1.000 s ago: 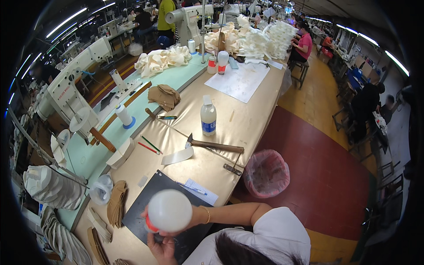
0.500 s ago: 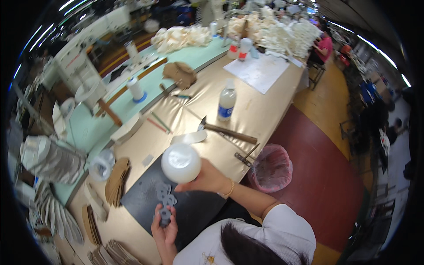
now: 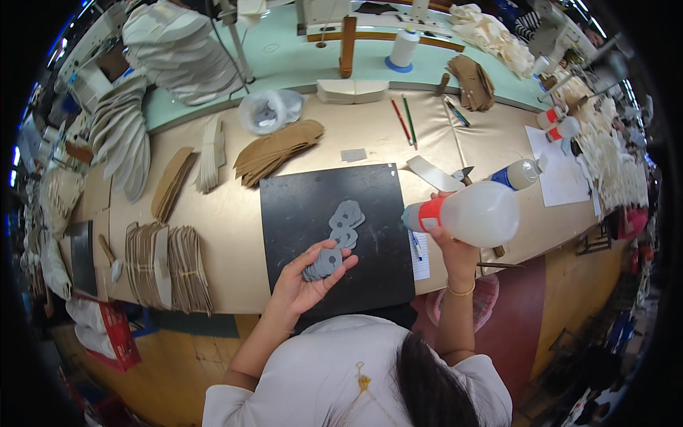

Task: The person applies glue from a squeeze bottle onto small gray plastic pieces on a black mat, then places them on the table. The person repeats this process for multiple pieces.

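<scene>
left hand [image 3: 296,286] cupped, right hand [image 3: 457,253] gripping

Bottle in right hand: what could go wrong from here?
Drips, perhaps: the right hand holds the bottle tipped over, narrow end toward the black mat.
The grey pieces stacked in the left hand might slip.
The bottle's wide end might bump the blue-labelled bottle; they look close, though depth is unclear.

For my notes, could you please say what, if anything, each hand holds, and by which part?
The left hand holds grey holed pieces by their edges; the right hand grips a translucent bottle near its red band.
</scene>
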Available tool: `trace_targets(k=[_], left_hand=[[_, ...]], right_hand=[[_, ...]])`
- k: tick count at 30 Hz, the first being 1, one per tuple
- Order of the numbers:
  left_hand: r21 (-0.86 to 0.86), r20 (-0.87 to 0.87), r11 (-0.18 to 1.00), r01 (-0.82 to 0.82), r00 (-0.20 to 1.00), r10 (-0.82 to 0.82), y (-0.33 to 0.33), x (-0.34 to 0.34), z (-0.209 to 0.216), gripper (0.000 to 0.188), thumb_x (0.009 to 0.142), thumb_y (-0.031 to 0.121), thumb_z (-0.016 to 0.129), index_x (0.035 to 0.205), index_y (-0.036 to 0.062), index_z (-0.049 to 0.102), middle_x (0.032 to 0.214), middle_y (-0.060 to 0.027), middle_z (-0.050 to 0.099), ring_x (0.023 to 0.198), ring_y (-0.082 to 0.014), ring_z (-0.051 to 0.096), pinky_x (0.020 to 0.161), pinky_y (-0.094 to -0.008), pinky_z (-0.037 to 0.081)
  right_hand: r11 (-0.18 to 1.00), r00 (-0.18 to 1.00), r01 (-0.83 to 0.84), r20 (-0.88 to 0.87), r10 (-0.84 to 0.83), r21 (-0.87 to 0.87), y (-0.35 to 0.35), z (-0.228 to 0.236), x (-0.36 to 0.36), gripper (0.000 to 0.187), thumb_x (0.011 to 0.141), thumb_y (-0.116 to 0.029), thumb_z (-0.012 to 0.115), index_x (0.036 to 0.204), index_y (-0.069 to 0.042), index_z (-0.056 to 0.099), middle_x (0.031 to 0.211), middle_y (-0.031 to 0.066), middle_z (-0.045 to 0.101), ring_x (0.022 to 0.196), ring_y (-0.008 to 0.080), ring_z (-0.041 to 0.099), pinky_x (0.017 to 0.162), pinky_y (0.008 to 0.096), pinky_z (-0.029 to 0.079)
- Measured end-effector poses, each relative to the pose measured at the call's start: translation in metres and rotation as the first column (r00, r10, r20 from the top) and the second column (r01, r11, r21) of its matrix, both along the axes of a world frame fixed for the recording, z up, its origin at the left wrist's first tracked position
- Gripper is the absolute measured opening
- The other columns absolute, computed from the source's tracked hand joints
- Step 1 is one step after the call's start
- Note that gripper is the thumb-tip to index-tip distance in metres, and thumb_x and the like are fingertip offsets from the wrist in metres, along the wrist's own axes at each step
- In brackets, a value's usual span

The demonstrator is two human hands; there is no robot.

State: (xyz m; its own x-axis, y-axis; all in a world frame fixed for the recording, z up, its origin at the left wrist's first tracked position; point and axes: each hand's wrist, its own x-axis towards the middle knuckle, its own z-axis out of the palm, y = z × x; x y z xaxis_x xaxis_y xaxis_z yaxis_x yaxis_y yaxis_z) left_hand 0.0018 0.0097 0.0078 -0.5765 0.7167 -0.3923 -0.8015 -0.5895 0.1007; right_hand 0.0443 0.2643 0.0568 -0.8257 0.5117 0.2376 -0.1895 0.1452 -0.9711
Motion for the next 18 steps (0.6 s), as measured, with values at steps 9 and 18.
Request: trace_targets(k=[9, 18], left_hand=[[0.026, -0.024, 0.999, 0.018, 1.0, -0.018, 0.0, 0.006, -0.003, 0.023, 0.09, 0.013, 0.049, 0.109, -0.0002, 0.051, 0.116, -0.0279, 0.051, 0.111, -0.04, 0.052, 0.084, -0.0372, 0.055], [-0.082, -0.064, 0.996, 0.044, 0.997, -0.05, 0.002, 0.01, 0.002, 0.026, 0.084, 0.003, 0.054, 0.11, -0.0006, 0.051, 0.107, -0.0261, 0.056, 0.101, -0.0373, 0.059, 0.076, -0.0353, 0.058]], right_hand=[[0.999, 0.999, -0.05, -0.019, 0.05, -0.008, 0.007, -0.009, -0.012, 0.054, 0.065, -0.022, 0.083, 0.108, -0.002, 0.057, 0.102, 0.0055, 0.061, 0.094, 0.0155, 0.058, 0.083, 0.0298, 0.048], [0.997, 0.994, -0.02, 0.107, 0.011, 0.081, 0.014, -0.001, -0.011, 0.048, 0.062, -0.017, 0.085, 0.099, 0.0, 0.059, 0.092, 0.0063, 0.063, 0.083, 0.0139, 0.06, 0.075, 0.0282, 0.049]])
